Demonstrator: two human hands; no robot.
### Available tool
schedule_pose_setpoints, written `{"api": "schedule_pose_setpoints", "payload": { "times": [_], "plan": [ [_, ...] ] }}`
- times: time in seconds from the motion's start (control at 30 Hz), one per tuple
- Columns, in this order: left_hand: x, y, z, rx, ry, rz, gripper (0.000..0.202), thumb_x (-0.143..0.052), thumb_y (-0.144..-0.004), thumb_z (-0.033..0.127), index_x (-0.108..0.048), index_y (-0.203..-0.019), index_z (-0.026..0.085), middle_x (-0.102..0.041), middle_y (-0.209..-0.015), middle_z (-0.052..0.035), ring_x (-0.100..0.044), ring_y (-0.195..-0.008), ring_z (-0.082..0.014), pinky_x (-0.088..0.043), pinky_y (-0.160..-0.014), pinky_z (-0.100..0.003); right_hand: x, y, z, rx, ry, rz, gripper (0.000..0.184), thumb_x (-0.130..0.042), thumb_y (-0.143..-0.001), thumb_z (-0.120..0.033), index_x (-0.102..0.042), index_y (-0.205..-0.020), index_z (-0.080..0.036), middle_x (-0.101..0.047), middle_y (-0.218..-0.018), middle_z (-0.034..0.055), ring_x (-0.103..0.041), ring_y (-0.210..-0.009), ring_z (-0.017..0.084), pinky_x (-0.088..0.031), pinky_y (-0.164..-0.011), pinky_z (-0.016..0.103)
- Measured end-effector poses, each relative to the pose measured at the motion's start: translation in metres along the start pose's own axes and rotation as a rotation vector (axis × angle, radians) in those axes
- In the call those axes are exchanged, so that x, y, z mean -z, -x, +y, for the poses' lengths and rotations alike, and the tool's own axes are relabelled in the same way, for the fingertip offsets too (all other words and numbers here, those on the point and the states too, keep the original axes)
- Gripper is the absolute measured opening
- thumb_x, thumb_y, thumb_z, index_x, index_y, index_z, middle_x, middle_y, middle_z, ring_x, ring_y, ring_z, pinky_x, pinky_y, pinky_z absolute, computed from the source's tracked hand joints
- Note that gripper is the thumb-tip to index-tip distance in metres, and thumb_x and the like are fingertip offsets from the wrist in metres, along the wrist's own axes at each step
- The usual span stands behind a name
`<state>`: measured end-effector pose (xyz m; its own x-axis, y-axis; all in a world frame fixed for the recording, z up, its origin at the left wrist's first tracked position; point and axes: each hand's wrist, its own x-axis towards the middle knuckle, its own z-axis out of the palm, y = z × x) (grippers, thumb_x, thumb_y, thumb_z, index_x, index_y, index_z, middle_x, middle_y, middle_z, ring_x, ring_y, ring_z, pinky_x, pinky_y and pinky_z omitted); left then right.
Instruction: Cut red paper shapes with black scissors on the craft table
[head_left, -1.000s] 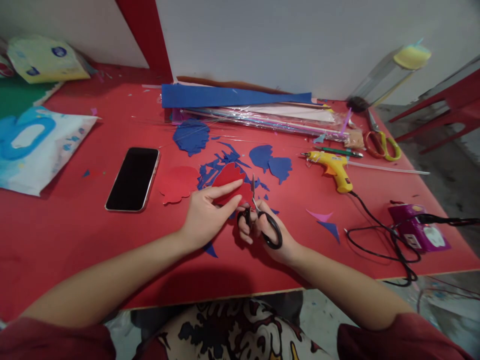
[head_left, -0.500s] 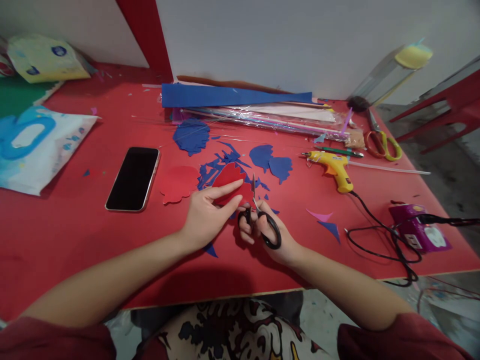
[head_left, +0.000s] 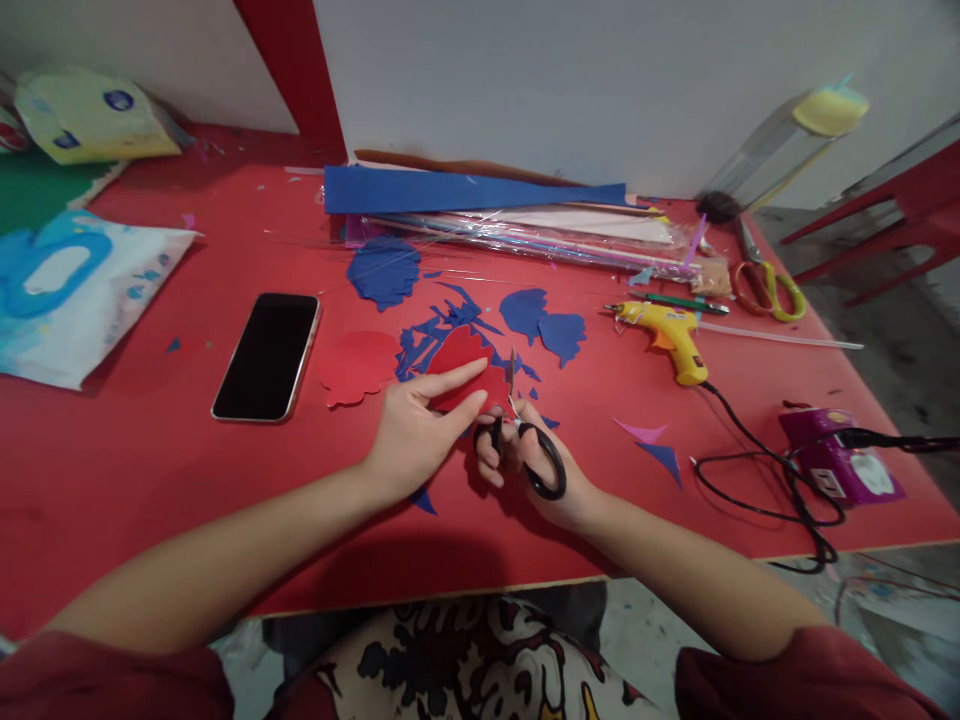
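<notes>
My left hand [head_left: 420, 425] is closed on a red foam sheet piece [head_left: 461, 352] with a scalloped edge, pinched between thumb and fingers. In my right hand [head_left: 559, 480] are black-handled scissors [head_left: 553, 470], thumb through one loop and fingers through the other. Their blades stand at the right edge of the red piece, slightly apart. Another red cut piece [head_left: 358, 368] lies flat to the left of the hands. Behind them are blue offcuts [head_left: 427, 340], two blue cut shapes [head_left: 561, 336] and a stack of blue cut shapes [head_left: 384, 272].
A smartphone [head_left: 266, 357] and a wipes pack [head_left: 90, 295] lie left. To the right are a yellow glue gun [head_left: 671, 335], its black cord, a purple box [head_left: 840, 455] and larger scissors [head_left: 765, 285]. Blue strips [head_left: 472, 190] and wrapped sticks lie along the wall.
The scissors and my right hand have shifted very slightly to the right along the red piece's edge. My left hand keeps its hold in nearly the same place.
</notes>
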<state>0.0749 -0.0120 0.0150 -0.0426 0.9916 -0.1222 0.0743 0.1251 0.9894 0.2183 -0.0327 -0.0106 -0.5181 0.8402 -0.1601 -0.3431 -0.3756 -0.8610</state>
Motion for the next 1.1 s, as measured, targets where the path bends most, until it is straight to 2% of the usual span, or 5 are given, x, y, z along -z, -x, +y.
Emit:
{"api": "schedule_pose_setpoints", "payload": {
  "times": [0.1,0.27,0.4,0.73,1.1],
  "plan": [
    [-0.0008,0.0004,0.0008,0.014,0.036,-0.009,0.036,-0.067,-0.071,0.022,-0.069,-0.107,0.017,-0.076,-0.079,-0.0027,-0.072,-0.065,-0.0191,-0.061,-0.06,-0.025,0.0017,0.0007,0.0023,-0.002,0.01,-0.009,0.045,-0.052,-0.076,-0.065,-0.036,-0.087,-0.025,-0.044,-0.068,-0.0035,-0.042,-0.055,0.012,-0.041,-0.056,0.03],
    [-0.0006,0.0008,0.0007,-0.004,0.041,0.008,0.034,-0.068,-0.07,0.02,-0.07,-0.103,0.018,-0.075,-0.081,-0.0024,-0.072,-0.067,-0.019,-0.061,-0.062,-0.025,0.0037,0.001,0.0039,0.019,-0.015,-0.039,0.041,-0.052,-0.079,-0.061,-0.037,-0.089,-0.024,-0.045,-0.07,-0.0032,-0.044,-0.057,0.012,-0.041,-0.058,0.03],
    [-0.0004,0.0015,-0.0008,0.041,0.086,-0.037,0.038,-0.067,-0.071,0.021,-0.068,-0.108,0.016,-0.075,-0.071,-0.0023,-0.072,-0.065,-0.0205,-0.061,-0.057,-0.026,0.0031,0.0001,0.0025,0.012,-0.037,-0.029,0.042,-0.054,-0.078,-0.061,-0.034,-0.085,-0.024,-0.045,-0.069,-0.0038,-0.043,-0.056,0.011,-0.041,-0.056,0.029],
    [-0.0022,0.0008,-0.0032,0.067,0.125,-0.044,0.039,-0.068,-0.07,0.023,-0.068,-0.108,0.016,-0.074,-0.093,-0.0053,-0.072,-0.07,-0.0193,-0.06,-0.066,-0.026,0.0037,-0.0009,0.0053,0.028,-0.086,-0.031,0.04,-0.055,-0.08,-0.057,-0.033,-0.083,-0.024,-0.043,-0.067,-0.0057,-0.042,-0.054,0.008,-0.037,-0.053,0.025],
    [-0.0038,0.0001,-0.0069,0.12,0.148,-0.032,0.038,-0.069,-0.07,0.025,-0.068,-0.108,0.019,-0.075,-0.092,-0.0045,-0.072,-0.072,-0.0192,-0.059,-0.066,-0.026,0.002,-0.0003,0.0055,0.03,-0.062,-0.022,0.039,-0.052,-0.08,-0.06,-0.036,-0.088,-0.024,-0.042,-0.069,-0.0048,-0.042,-0.055,0.01,-0.039,-0.055,0.027]
  ]
}}
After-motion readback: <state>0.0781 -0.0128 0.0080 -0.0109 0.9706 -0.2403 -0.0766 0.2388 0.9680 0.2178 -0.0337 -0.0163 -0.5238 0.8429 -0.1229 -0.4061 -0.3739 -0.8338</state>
